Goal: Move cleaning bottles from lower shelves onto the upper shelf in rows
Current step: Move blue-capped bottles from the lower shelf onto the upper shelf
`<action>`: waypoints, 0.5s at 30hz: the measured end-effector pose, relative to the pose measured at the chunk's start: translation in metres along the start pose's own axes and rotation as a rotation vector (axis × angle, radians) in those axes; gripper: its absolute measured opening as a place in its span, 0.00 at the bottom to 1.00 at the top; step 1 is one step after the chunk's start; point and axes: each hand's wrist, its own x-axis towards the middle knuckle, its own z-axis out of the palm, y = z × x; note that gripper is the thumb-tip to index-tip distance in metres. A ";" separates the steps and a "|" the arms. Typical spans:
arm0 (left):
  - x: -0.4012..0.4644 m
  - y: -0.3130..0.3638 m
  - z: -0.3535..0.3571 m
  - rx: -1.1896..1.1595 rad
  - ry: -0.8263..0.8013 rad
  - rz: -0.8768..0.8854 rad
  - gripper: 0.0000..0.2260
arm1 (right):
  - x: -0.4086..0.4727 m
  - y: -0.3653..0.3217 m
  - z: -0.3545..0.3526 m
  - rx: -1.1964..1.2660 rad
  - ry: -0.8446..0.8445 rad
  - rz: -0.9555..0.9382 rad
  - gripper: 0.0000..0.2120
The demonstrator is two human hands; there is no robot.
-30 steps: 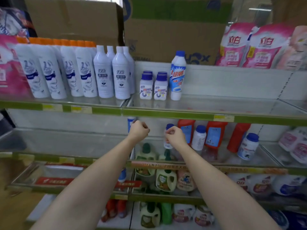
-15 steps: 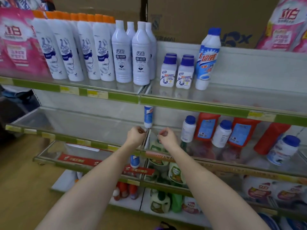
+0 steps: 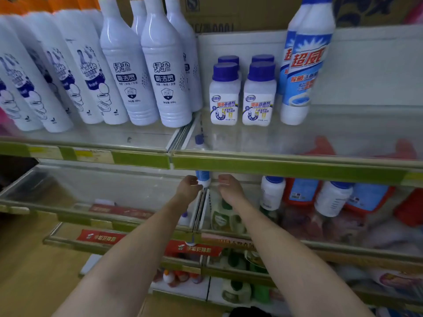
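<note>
Both arms reach forward under the green-edged front rail of the upper shelf point(image 3: 286, 167). The left hand point(image 3: 188, 187) has its fingers curled, and its grip seems to close on the lower end of a blue-and-white bottle point(image 3: 202, 178) that stands upright on the shelf below, right at the seam between two shelf sections; the rail hides most of that bottle, so the hold is hard to confirm. Its blue cap shows faintly through the clear shelf above. The right hand point(image 3: 229, 187) sits just beside the bottle on the other side, fingers curled in, with nothing visibly inside its grip.

On the upper shelf, two small white jars with blue caps point(image 3: 242, 97) stand side by side with another pair behind them. Just right of them rises a tall blue-and-white bottle point(image 3: 304, 65), with a second like it close behind. To the left stand tall pale bottles point(image 3: 146, 72) in rows, then white bottles with orange caps point(image 3: 45, 76).

On the lower shelf, right of the hands, are two white bottles with blue caps point(image 3: 272, 193) and red bottles point(image 3: 366, 197) behind them.
</note>
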 end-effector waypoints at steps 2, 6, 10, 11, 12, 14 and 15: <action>0.019 -0.005 0.008 -0.042 0.003 -0.015 0.20 | 0.017 0.004 0.000 0.013 -0.042 0.015 0.15; 0.046 -0.019 0.024 -0.127 0.021 -0.025 0.24 | 0.040 0.019 0.012 0.180 -0.077 0.046 0.14; 0.061 -0.031 0.032 -0.198 0.036 -0.033 0.27 | 0.053 0.036 0.035 0.259 -0.125 0.037 0.19; 0.064 -0.033 0.033 -0.210 0.032 -0.032 0.27 | 0.055 0.039 0.038 0.256 -0.144 0.024 0.19; 0.066 -0.035 0.034 -0.223 0.027 -0.032 0.27 | 0.057 0.041 0.042 0.247 -0.161 0.017 0.19; 0.069 -0.037 0.036 -0.230 0.014 -0.015 0.26 | 0.061 0.043 0.045 0.238 -0.173 -0.001 0.20; 0.069 -0.037 0.037 -0.231 0.006 0.001 0.26 | 0.063 0.043 0.046 0.237 -0.183 -0.011 0.21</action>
